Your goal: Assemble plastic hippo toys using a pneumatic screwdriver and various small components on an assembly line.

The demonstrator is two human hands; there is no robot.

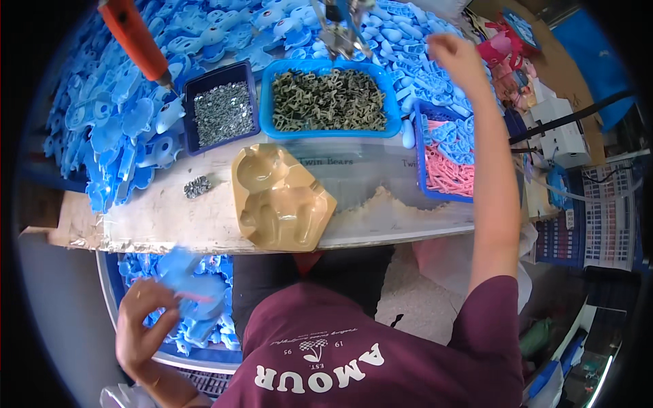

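My left hand (146, 319) is beside a blue bin (238, 353) below the table edge, its fingers loosely bent and apart. Just off its fingertips is a blurred light-blue plastic toy piece (187, 275) with a pink bit, over similar pieces in the bin. It appears free of the hand. At the far right, my right hand (459, 61) is over a heap of small light-blue plastic parts (401, 58). Its fingers are curled together; anything in them is too small to make out.
A dark tray holds silver screws (223, 112); a blue tray holds metal clips (330, 102). A basket of pink and blue parts (449, 170) stands right. A tan moulded holder (282, 200) and a screw pile (197, 187) lie nearer. An orange screwdriver (139, 41) hangs above blue shells (115, 115).
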